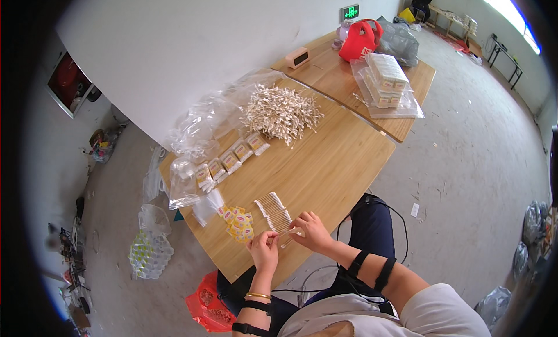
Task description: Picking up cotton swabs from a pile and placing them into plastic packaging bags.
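Cotton swabs [273,211] lie side by side in a neat row on the wooden table, running toward me. At the row's near end, my left hand [264,251] is closed in a pinch; what its fingertips hold is too small to make out. My right hand [313,233] is bent over the same end, its fingers closed on white-tipped cotton swabs. Just left of the row is a loose pile of small yellow and white printed cards [238,223]. Farther off rises a large heap of loose cotton swabs [280,113].
Several filled packets [231,161] line the table's left side, beside clear plastic bags [200,127]. On the far table are stacked packs [385,81], a red bag [360,41], a grey plastic bag [399,43] and a pink clock [297,58]. A red bag [208,302] sits below the table's near edge.
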Action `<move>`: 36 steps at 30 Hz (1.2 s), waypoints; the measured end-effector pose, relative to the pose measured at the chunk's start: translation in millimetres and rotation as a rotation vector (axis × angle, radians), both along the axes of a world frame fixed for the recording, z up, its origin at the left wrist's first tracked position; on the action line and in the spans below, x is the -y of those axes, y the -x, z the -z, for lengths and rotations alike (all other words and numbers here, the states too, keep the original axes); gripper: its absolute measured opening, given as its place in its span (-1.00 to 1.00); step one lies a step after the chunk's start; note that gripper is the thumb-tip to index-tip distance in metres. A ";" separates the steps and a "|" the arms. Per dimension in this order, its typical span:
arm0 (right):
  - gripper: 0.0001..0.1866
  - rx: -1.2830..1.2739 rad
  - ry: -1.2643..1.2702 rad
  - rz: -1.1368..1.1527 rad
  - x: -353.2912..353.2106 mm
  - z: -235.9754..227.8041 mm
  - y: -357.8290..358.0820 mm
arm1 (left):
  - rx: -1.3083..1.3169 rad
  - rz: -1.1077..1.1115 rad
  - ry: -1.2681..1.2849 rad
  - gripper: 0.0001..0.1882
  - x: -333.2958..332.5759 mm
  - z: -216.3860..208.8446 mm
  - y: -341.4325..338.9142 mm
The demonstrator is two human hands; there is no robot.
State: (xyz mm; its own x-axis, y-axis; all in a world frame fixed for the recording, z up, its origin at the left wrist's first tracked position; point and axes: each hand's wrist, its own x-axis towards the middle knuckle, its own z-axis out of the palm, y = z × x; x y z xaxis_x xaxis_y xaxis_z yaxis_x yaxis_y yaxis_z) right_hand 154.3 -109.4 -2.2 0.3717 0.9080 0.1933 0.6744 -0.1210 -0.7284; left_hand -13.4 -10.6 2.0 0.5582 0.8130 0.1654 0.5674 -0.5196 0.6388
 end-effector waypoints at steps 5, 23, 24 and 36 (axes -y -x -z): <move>-0.81 -0.159 -0.103 -0.022 -10.1 -15.4 6.1 | 0.004 -0.011 -0.012 -0.89 6.4 -14.8 4.0; -0.88 -0.278 -0.165 -0.132 -0.6 -58.7 21.9 | 0.163 -0.019 -0.012 -0.85 29.2 -54.2 19.2; -0.88 -0.277 -0.169 -0.134 -0.2 -59.2 22.6 | 0.164 -0.020 -0.016 -0.85 29.9 -55.2 20.0; -0.78 -0.847 0.115 0.139 24.6 -26.1 -57.8 | -0.120 0.026 -0.245 -0.86 12.8 -31.6 10.8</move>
State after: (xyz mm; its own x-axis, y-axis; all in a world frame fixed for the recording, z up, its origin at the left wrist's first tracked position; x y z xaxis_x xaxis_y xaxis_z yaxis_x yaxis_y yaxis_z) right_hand 212.1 -134.0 23.9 0.4579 0.8406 -0.2894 -0.1166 -0.2660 -0.9569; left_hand -24.2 -23.4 33.6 0.6060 0.7420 0.2867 0.6160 -0.6657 0.4212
